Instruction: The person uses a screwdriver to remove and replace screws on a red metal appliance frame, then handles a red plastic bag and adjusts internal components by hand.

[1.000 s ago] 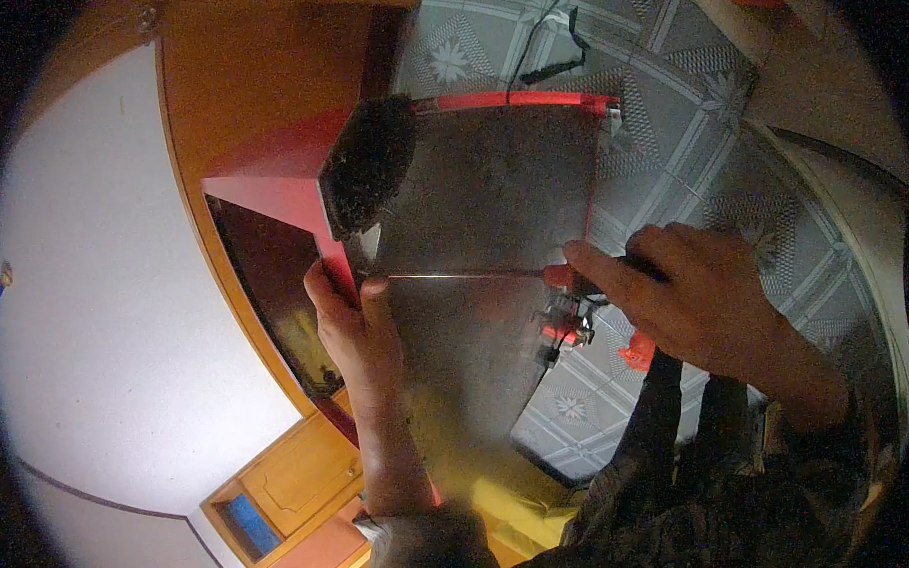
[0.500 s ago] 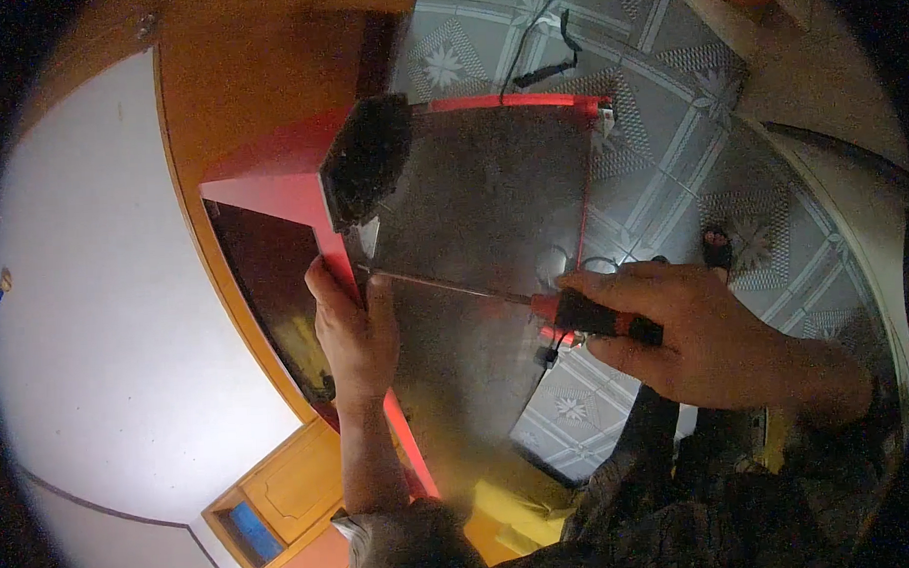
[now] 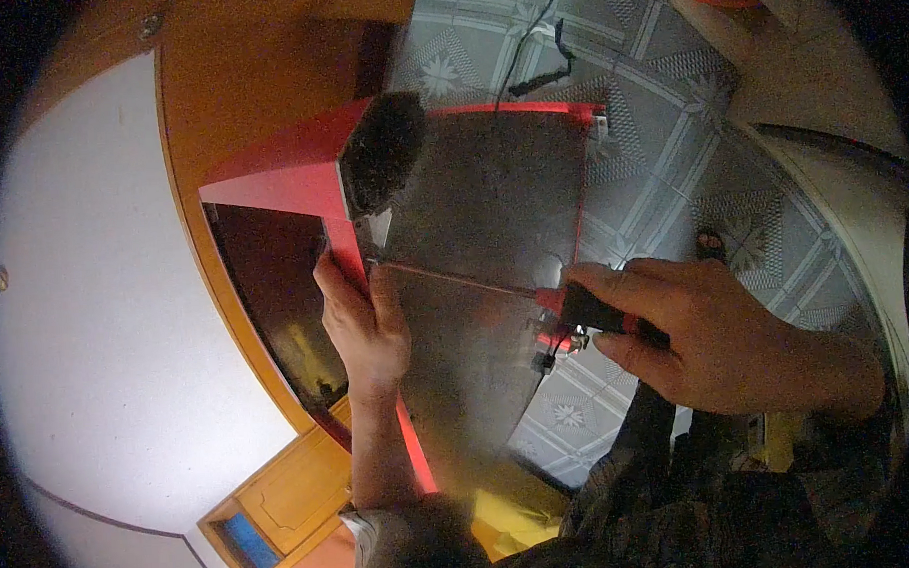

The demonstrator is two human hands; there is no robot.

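Note:
A large appliance with red edges and a dull metal face (image 3: pixel 472 198) stands tilted in front of me. My left hand (image 3: pixel 368 337) is closed round its red left edge, thumb on the metal side. My right hand (image 3: pixel 691 331) grips the black-and-red handle of a screwdriver (image 3: pixel 459 276). Its long thin shaft points left, and the tip meets the metal close to my left thumb, beside a small pale bracket (image 3: pixel 380 228). Whether a screw sits under the tip is too small to tell. Above the bracket, a dark, grimy plate (image 3: pixel 382 151) sticks up.
Patterned grey tiles (image 3: pixel 651 167) cover the floor, with a black cable (image 3: pixel 540 81) lying beyond the appliance. Wires with a small connector (image 3: pixel 544 363) hang at its right edge. Something yellow (image 3: pixel 513 527) lies near my lap. Wooden cabinetry (image 3: pixel 292 495) and a white wall (image 3: pixel 115 296) are at left.
The appliance's upper left part and my left hand have shifted slightly right. The screwdriver handle looks turned a little in my right hand; its tip stays by my left thumb.

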